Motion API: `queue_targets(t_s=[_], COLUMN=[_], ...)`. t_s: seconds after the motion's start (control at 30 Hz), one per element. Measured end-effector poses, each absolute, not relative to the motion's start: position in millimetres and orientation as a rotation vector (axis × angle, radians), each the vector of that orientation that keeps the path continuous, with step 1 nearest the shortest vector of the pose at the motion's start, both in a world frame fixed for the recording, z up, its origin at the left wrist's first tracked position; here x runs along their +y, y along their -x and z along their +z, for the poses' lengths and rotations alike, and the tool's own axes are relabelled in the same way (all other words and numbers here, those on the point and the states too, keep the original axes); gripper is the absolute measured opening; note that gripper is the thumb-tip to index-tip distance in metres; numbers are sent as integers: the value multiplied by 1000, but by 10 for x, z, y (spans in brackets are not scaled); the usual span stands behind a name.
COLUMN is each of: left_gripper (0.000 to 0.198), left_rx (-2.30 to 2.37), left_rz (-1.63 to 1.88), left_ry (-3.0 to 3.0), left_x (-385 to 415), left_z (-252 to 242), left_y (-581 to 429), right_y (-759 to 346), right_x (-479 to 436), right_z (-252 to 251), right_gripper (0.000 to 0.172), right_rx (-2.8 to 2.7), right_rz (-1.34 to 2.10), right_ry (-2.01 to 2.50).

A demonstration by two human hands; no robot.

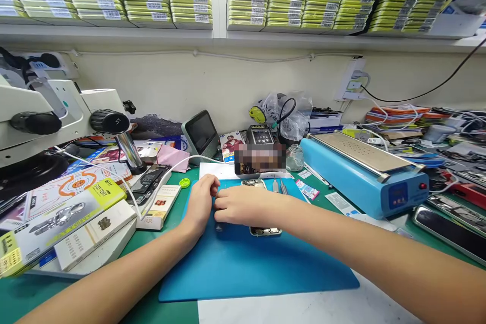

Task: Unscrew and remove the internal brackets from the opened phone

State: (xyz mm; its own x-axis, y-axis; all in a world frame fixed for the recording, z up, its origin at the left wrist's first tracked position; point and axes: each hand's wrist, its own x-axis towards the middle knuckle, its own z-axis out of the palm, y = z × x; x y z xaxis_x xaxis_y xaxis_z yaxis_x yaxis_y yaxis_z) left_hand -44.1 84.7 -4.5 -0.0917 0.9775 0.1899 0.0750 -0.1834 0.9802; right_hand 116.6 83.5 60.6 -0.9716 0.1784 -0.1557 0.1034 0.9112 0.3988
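Note:
My left hand (202,202) is over the blue mat (243,268), its fingers curled and meeting the fingertips of my right hand. My right hand (241,206) reaches across from the right, palm down, with its fingers bent. Below those fingers the end of a small dark object (219,227) shows; the rest is hidden, so I cannot tell its kind. An opened phone (266,231) lies on the mat under my right hand and wrist, with only its top and bottom ends visible. What either hand grips is covered by the fingers.
Thin tools (283,187) lie behind the phone. A blue heating-plate machine (353,177) stands right, a glass jar (295,158) at the back. At left are boxes (94,233), a white cable (154,190) and a microscope arm (83,106). A phone (448,233) lies far right.

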Motion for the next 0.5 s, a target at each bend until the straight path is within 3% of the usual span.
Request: queue_targets(t_s=[0.37, 0.5], left_gripper=[32, 36], left_rx=[1229, 1210], left_rz=[1377, 1350], left_ry=[-1416, -1493], left_x=[852, 821], left_z=[-51, -16], left_y=[462, 459], right_y=[-1376, -1901], right_x=[773, 690], right_z=[656, 769], right_gripper=[8, 24], right_rx=[3083, 3232], right_rz=[481, 421], right_ry=[-323, -648])
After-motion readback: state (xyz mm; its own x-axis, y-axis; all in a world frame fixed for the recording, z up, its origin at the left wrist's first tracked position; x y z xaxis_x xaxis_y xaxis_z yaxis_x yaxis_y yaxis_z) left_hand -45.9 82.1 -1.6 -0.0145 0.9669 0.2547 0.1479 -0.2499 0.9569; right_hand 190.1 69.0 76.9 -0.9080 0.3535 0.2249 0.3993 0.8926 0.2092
